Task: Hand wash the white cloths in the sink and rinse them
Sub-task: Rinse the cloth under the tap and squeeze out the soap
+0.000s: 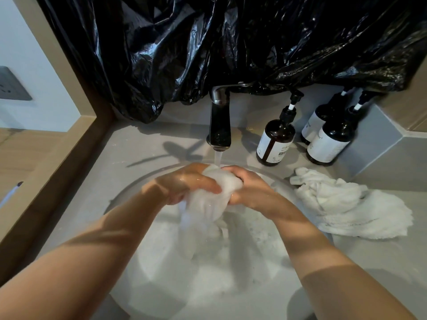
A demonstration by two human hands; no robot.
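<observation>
A wet white cloth [211,199] is bunched between both hands over the round sink [129,192]. My left hand [184,183] grips its left side with curled fingers, and my right hand [249,188] grips its right side. The cloth's lower end hangs into soapy water [208,262] in the basin. Water runs from the dark faucet [219,121] onto the cloth just behind my hands. A second white cloth [346,204] lies crumpled on the counter to the right of the sink.
Three dark pump bottles [275,139] [316,121] [330,139] stand at the back right of the grey counter [138,144]. Black plastic sheeting [231,42] hangs behind the faucet. A wooden ledge [57,158] runs along the left.
</observation>
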